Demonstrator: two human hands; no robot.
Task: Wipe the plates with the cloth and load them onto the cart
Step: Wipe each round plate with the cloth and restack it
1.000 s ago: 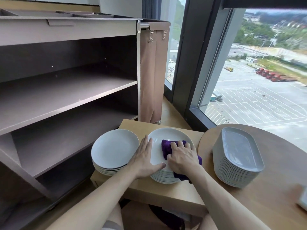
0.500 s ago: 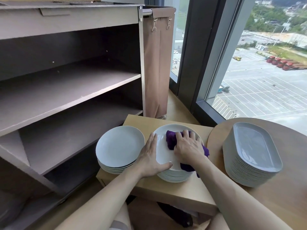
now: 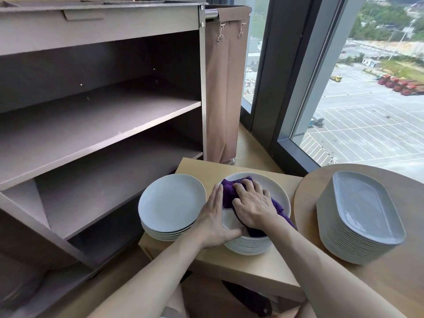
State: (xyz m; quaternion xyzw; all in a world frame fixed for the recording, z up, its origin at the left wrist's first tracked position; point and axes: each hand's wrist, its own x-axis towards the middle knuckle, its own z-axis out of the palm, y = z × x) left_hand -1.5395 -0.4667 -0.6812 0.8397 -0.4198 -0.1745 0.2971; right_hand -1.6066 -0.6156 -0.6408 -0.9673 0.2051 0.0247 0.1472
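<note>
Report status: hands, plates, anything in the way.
Left hand flat, steadying top plate. Right hand grips purple cloth on it. Second plate stack sits between it and cart.

I see a bunched purple cloth (image 3: 229, 191) lying on the top plate of the taller round white stack (image 3: 276, 193); a shorter round stack (image 3: 172, 203) sits just left; grey oval plates (image 3: 362, 214) are stacked right; the brown cart (image 3: 103, 115) stands left, its shelves open-fronted.

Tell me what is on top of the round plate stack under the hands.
A purple cloth lies bunched on the top plate, the right hand gripping it. The left hand rests flat on the plate's left rim. The plate surface beneath cloth and hands is hidden.
</note>
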